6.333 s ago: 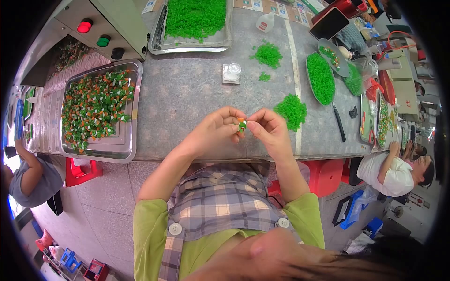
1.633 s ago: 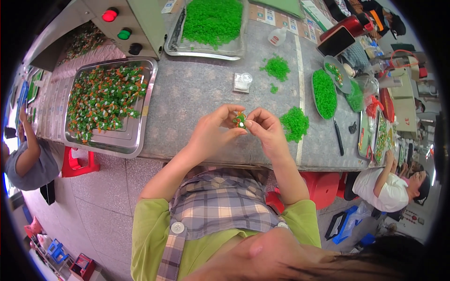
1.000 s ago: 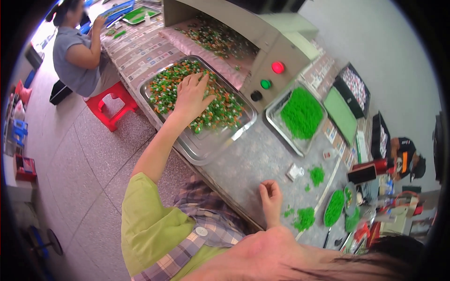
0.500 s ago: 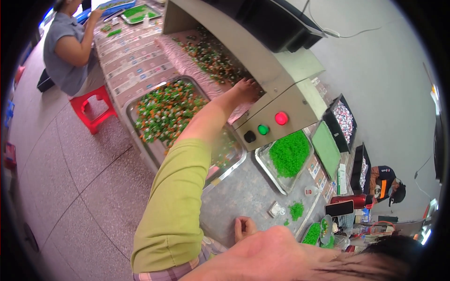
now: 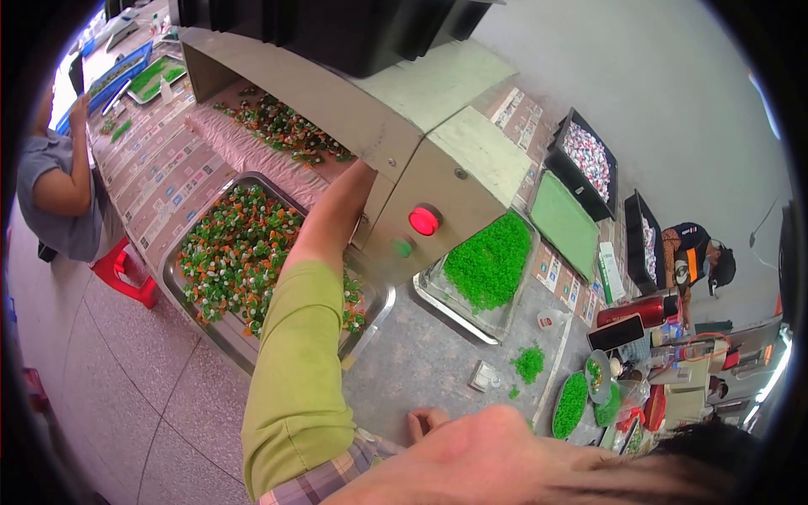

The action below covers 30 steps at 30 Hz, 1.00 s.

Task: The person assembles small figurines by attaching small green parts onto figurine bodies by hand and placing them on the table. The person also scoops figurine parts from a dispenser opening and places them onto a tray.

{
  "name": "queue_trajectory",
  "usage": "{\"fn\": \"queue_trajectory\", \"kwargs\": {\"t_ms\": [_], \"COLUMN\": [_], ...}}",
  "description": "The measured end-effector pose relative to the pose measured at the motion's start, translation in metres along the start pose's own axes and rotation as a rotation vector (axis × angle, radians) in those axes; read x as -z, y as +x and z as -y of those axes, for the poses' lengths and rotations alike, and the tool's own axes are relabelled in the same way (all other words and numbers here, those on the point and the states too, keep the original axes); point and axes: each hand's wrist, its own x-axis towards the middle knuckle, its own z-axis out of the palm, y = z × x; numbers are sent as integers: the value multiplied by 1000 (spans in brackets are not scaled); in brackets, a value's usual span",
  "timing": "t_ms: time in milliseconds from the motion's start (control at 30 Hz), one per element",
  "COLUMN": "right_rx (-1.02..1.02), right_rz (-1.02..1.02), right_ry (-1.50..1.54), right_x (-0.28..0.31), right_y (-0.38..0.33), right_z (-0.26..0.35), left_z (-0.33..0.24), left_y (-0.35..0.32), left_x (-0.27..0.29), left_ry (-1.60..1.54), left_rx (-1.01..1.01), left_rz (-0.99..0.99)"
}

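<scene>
My left arm, in a yellow-green sleeve (image 5: pixel 299 362), stretches across the metal tray. Its bare forearm (image 5: pixel 332 215) goes under the cream metal hood (image 5: pixel 311 84), which hides my left hand. Small green, orange and white pieces (image 5: pixel 286 126) lie heaped on pink cloth (image 5: pixel 240 143) under the hood. Beneath my arm, the tray (image 5: pixel 380 310) holds a thick layer of similar pieces. My right hand (image 5: pixel 427 421) rests at the grey tabletop's near edge, fingers curled in; part of it is covered, and nothing shows between the fingers.
A red button (image 5: pixel 424 220) sits on the hood's end panel. Bright green pieces (image 5: pixel 488 261) fill another tray. Black bins (image 5: pixel 610 143) of small white pieces, a red flask (image 5: pixel 635 311) and a phone (image 5: pixel 615 333) stand to the right. A person (image 5: pixel 59 181) works at far left, another (image 5: pixel 694 257) at far right.
My view has swung, so the hood and trays sit further left. My left hand, seen earlier at the heap's edge, is now hidden under the hood. My right hand stays curled.
</scene>
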Motion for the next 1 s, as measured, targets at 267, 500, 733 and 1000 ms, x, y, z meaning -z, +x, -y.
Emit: {"fn": "queue_trajectory", "kwargs": {"t_ms": [267,500,733,1000], "right_rx": [-538,-525,-537,-541], "right_rz": [309,402,349,283], "right_ry": [-18,-44,-12,48], "right_x": [30,32,31,32], "right_y": [21,15,14,19], "right_z": [58,51,52,53], "left_z": [-17,-42,-57,-54], "left_y": [-5,-3,1,-15], "left_x": [-17,-37,-21,43], "left_ry": [-391,-739,-1016,-1244], "left_rx": [140,301,490,754], "left_rz": [-43,-38,-67,-172]}}
